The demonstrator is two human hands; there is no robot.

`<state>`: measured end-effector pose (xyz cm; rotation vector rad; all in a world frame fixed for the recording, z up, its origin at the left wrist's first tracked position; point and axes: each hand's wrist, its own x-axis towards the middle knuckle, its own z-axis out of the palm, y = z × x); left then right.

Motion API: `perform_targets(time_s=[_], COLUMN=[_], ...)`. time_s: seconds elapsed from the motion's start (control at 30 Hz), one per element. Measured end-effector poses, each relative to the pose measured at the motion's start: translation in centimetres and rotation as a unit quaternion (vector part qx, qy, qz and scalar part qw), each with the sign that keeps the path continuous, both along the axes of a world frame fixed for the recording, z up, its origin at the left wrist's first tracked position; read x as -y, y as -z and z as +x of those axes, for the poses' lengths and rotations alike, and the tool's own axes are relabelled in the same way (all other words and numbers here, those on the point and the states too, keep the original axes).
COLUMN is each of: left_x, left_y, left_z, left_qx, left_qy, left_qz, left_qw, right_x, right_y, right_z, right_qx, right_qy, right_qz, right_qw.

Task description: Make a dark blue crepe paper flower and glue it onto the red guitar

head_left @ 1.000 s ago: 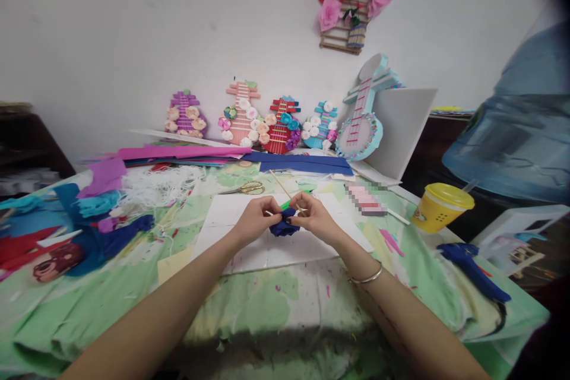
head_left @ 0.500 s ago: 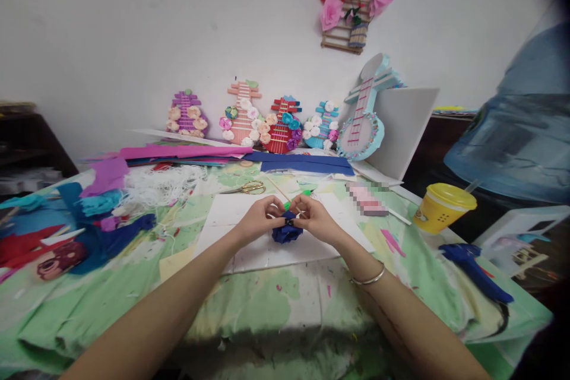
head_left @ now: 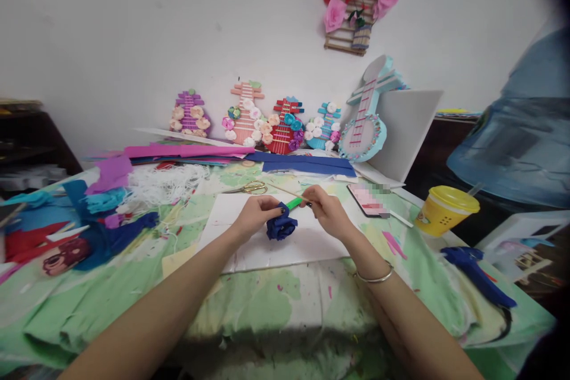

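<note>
A dark blue crumpled paper flower (head_left: 282,227) is pinched at its upper edge by my left hand (head_left: 257,215), fingers closed. From the flower's base a narrow bright green piece (head_left: 294,203), which looks like a paper strip, runs to my right hand (head_left: 327,212). The right fingers are closed on its far end. A thin pale stick (head_left: 287,190) slants from the upper left towards the right fingers; whether they grip it too is unclear. Both hands hover over a white board (head_left: 253,258) lying on the table.
Gold-handled scissors (head_left: 255,187) lie behind the board. To the right are a phone (head_left: 366,200), a yellow lidded cup (head_left: 447,211) and a blue glue gun (head_left: 478,276). White string (head_left: 167,184) and coloured paper scraps (head_left: 102,237) cover the left. Decorated instrument models (head_left: 282,127) line the wall.
My right hand has drawn away from the left, and the green piece now stretches between them. The flower has tilted and shifted slightly left in my left hand.
</note>
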<state>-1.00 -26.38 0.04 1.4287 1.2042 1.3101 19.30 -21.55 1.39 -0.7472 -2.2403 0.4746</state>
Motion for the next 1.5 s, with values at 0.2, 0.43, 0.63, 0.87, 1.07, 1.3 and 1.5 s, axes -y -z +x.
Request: perform_targets(time_s=[0.2,0.43,0.63,0.87,1.07,1.3,1.5], left_x=[0.1,0.1,-0.1,0.1,0.0,0.1,0.2], left_y=[-0.1,-0.1,0.1,-0.2,-0.3,-0.4,-0.1], left_z=[0.0,-0.1,0.0,0.0,-0.4,-0.3,0.0], left_qx=[0.018,-0.002,0.0,0.024,0.031,-0.058,-0.079], left_qy=[0.021,0.016,-0.042,-0.067,-0.039,0.02,-0.008], left_qz=[-0.018,0.002,0.013,-0.003,-0.001,0.041,0.044], left_qw=[0.999,1.0,0.999,0.997,0.999,0.997,0.996], right_x=[-0.9,-1.0,-0.7,-0.2,-0.1,0.2,0.7], right_y=[0.4,1.1,1.1,1.1,1.1,0.2,0.1], right_z=[0.5,0.0,-0.2,-0.8,-0.7,-0.5,-0.7], right_qx=[0.033,0.066,0.051,0.046,0.042,0.192,0.168], right_qy=[0.04,0.092,0.087,0.077,0.111,0.161,0.181], right_qz=[0.067,0.112,0.148,0.231,0.246,0.2,0.136], right_qw=[0.996,0.987,0.984,0.969,0.962,0.947,0.96])
